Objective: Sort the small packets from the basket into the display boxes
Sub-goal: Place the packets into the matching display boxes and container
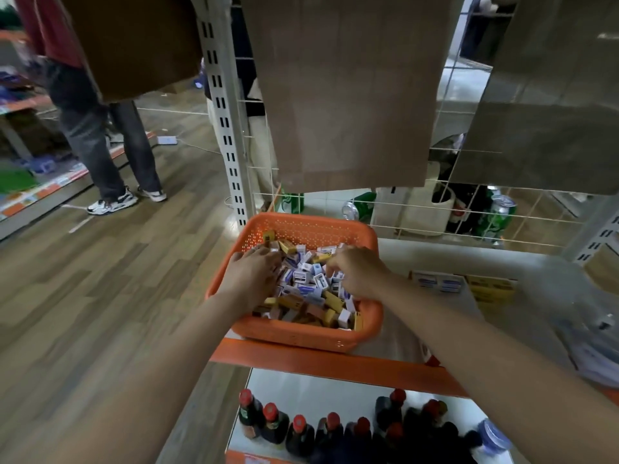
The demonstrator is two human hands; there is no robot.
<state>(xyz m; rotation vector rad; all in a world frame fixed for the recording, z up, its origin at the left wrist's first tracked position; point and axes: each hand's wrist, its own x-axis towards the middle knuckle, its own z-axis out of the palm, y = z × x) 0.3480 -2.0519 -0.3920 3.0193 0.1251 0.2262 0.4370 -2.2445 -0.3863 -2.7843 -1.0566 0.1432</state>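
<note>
An orange perforated basket (311, 229) stands on the shelf's left end, heaped with small white-blue and yellow packets (306, 289). Both my hands are inside it. My left hand (251, 272) lies palm down on the pile at the basket's left side, fingers curled into the packets. My right hand (358, 269) reaches in from the right, fingertips pinched down among white-blue packets. What each hand grips is hidden under the fingers. Two display boxes sit to the right on the shelf: a white-blue one (437, 283) and a yellow one (490, 289).
Brown paper bags (348, 95) hang on a wire grid just above the basket. Green cans (499, 216) stand behind the grid. Dark sauce bottles with red caps (301, 430) fill the shelf below. A person in jeans (100, 139) stands on the wooden floor at the left.
</note>
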